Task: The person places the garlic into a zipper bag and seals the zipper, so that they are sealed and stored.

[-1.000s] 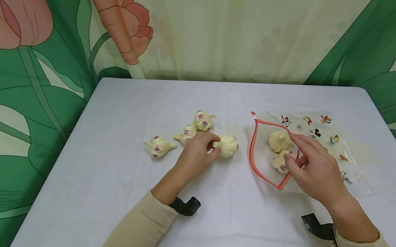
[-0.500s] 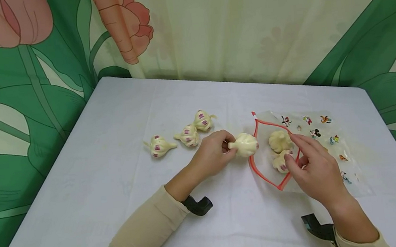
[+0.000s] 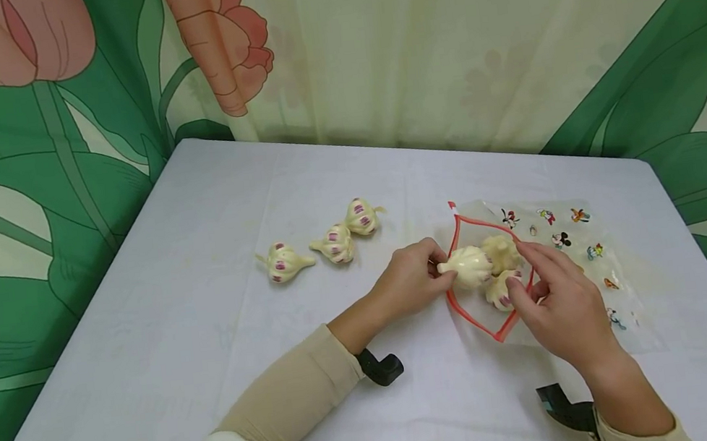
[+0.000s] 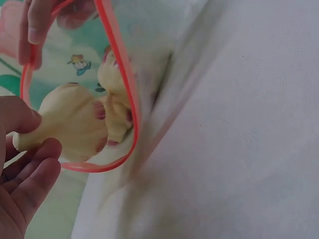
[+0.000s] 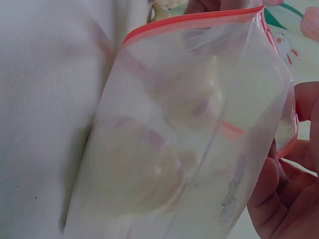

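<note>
My left hand (image 3: pixel 409 281) pinches a garlic bulb (image 3: pixel 470 267) by its stem, at the mouth of a clear zip bag (image 3: pixel 595 273) with a red rim. In the left wrist view that bulb (image 4: pixel 75 122) overlaps the open mouth, its round end pointing inward. Two more bulbs lie inside the bag, a plain-looking garlic (image 3: pixel 500 253) and a purple-marked garlic (image 3: pixel 499 292). My right hand (image 3: pixel 562 298) pinches the bag's rim on the right and keeps the mouth spread. Through the cloudy plastic in the right wrist view, a bulb (image 5: pixel 144 169) shows blurred.
Three purple-marked garlic bulbs, a left one (image 3: pixel 285 262), a middle one (image 3: pixel 336 243) and a far one (image 3: pixel 362 216), lie on the white-covered table (image 3: pixel 163 329) left of the bag. A flower-print curtain (image 3: pixel 386 49) hangs behind the table's far edge.
My left hand has carried its garlic bulb rightward, from near the loose bulbs to the bag's mouth. My right hand and the bag have hardly moved.
</note>
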{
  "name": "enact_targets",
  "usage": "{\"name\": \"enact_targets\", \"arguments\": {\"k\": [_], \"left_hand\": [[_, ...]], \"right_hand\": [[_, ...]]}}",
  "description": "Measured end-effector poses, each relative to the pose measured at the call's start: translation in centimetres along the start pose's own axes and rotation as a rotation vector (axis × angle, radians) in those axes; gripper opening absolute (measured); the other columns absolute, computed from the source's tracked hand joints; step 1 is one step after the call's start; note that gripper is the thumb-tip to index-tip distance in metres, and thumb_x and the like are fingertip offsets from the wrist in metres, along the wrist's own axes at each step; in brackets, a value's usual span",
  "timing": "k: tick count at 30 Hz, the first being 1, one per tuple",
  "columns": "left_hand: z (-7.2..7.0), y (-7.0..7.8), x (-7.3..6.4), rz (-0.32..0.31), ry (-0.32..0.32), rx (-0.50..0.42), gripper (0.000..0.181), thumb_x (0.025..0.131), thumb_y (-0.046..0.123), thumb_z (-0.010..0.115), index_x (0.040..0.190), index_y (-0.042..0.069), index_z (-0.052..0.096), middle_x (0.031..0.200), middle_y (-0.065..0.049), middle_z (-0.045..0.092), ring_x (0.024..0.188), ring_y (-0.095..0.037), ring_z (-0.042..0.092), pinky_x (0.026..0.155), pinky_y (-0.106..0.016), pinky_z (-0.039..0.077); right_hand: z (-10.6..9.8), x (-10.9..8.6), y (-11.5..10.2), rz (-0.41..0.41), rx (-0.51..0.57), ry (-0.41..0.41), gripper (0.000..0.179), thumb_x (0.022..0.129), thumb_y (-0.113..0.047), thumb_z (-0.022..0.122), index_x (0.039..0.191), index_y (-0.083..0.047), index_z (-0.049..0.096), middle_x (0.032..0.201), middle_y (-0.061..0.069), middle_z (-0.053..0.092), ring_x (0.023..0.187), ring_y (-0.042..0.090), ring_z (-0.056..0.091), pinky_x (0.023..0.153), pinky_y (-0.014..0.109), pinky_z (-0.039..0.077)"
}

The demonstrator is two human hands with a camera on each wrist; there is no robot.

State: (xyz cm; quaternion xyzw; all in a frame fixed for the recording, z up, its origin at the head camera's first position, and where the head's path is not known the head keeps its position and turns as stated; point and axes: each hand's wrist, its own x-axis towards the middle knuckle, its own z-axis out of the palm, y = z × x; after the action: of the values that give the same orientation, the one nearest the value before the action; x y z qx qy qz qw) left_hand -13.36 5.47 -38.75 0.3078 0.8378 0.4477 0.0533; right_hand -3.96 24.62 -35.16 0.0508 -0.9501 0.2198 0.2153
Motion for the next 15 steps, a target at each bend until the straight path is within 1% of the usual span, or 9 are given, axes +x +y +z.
{"name": "enact_targets", "arguments": {"k": [3, 7, 10, 15], "left_hand": [[0.9, 0.1, 0.4, 0.008, -0.011, 0.019, 0.016, 0.078, 0.019, 0.067, 0.082, 0.014, 0.052, 0.07, 0.01, 0.053, 0.063, 0.001, 0.049, 0.055, -0.009, 0.04], [2.0, 0.2, 0.9, 0.017, -0.027, 0.077, 0.017, 0.078, 0.021, 0.067, 0.079, 0.015, 0.051, 0.067, 0.01, 0.052, 0.06, -0.001, 0.047, 0.053, -0.01, 0.038], [2.7, 0.3, 1.1, 0.001, -0.05, 0.117, 0.018, 0.078, 0.021, 0.067, 0.078, 0.016, 0.05, 0.065, 0.01, 0.05, 0.058, -0.002, 0.046, 0.05, -0.011, 0.037], [3.4, 0.7, 1.4, -0.033, -0.077, 0.146, 0.018, 0.079, 0.023, 0.067, 0.079, 0.015, 0.051, 0.065, 0.011, 0.049, 0.056, -0.002, 0.045, 0.048, -0.011, 0.036]], "right_hand": [[0.0, 0.0, 0.1, -0.017, 0.0, 0.008, 0.051, 0.075, -0.016, 0.067, 0.123, -0.004, 0.054, 0.119, 0.005, 0.052, 0.057, 0.006, 0.045, 0.047, 0.018, 0.036], [0.1, 0.0, 0.1, -0.04, 0.005, 0.023, 0.051, 0.074, -0.014, 0.067, 0.122, -0.004, 0.054, 0.118, 0.004, 0.052, 0.056, 0.004, 0.045, 0.048, 0.013, 0.034], [0.2, 0.0, 0.1, -0.043, 0.012, 0.02, 0.05, 0.074, -0.012, 0.067, 0.122, -0.004, 0.055, 0.118, 0.005, 0.052, 0.056, 0.003, 0.045, 0.047, 0.012, 0.034], [0.3, 0.0, 0.0, -0.06, 0.014, 0.012, 0.049, 0.075, -0.011, 0.064, 0.122, -0.004, 0.054, 0.118, 0.005, 0.052, 0.056, 0.003, 0.044, 0.047, 0.012, 0.033]]}}
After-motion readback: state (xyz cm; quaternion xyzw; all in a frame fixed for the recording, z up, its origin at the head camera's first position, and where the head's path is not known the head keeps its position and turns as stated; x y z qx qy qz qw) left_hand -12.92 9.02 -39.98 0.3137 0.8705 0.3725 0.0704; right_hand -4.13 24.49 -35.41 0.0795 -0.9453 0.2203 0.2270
